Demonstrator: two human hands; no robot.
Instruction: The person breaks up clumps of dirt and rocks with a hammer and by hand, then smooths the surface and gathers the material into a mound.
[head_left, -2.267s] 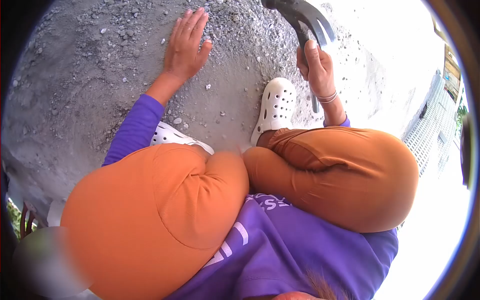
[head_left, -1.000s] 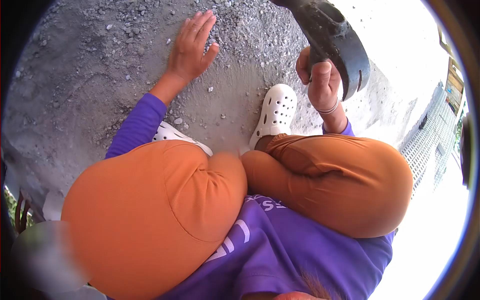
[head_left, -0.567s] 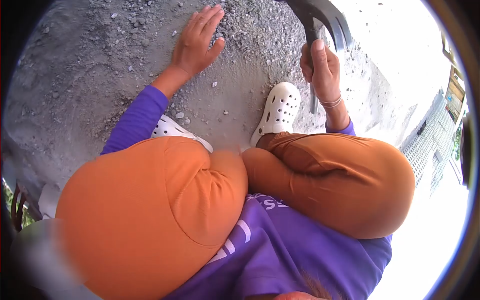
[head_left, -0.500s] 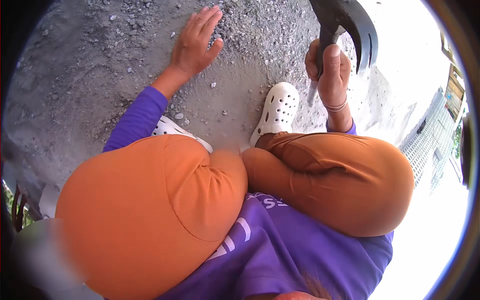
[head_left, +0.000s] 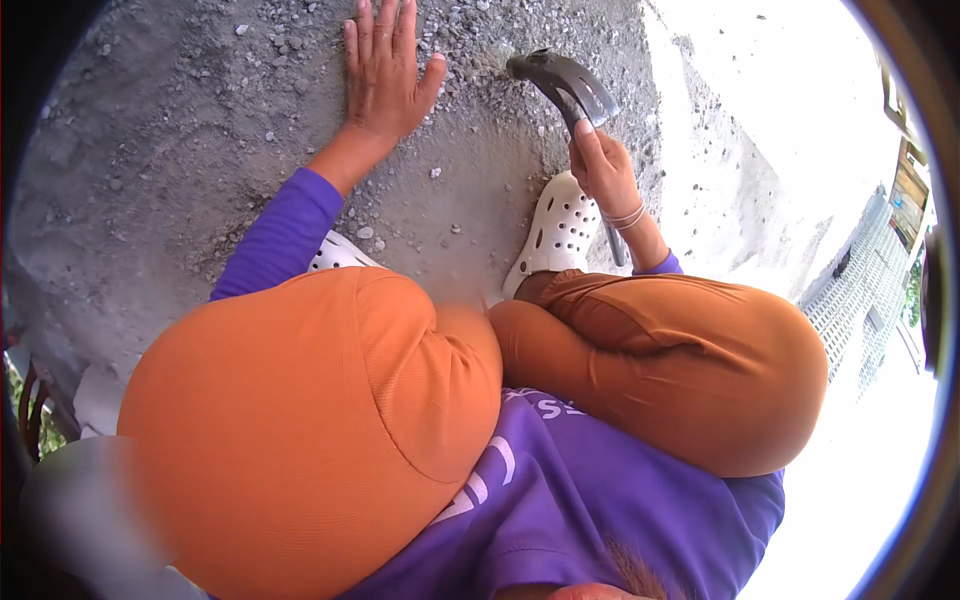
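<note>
I squat on grey ground in orange trousers and a purple top. My right hand (head_left: pixel 603 170) grips the handle of a dark claw hammer (head_left: pixel 566 86), whose head is down on the gravel just right of my left hand. My left hand (head_left: pixel 385 72) lies flat with fingers spread on a patch of small loose stones (head_left: pixel 470 40). A band circles my right wrist.
My white perforated clogs (head_left: pixel 556 232) rest on the ground just below the hammer. Loose pebbles dot the grey dirt (head_left: pixel 180 150) to the left. Bright sunlit ground (head_left: pixel 790 130) lies right, with a pale latticed wall (head_left: pixel 865 270) at the far right edge.
The hammer, raised high half a second ago, has swung down onto the gravel beside my left hand. My left hand has slid slightly up and away from me.
</note>
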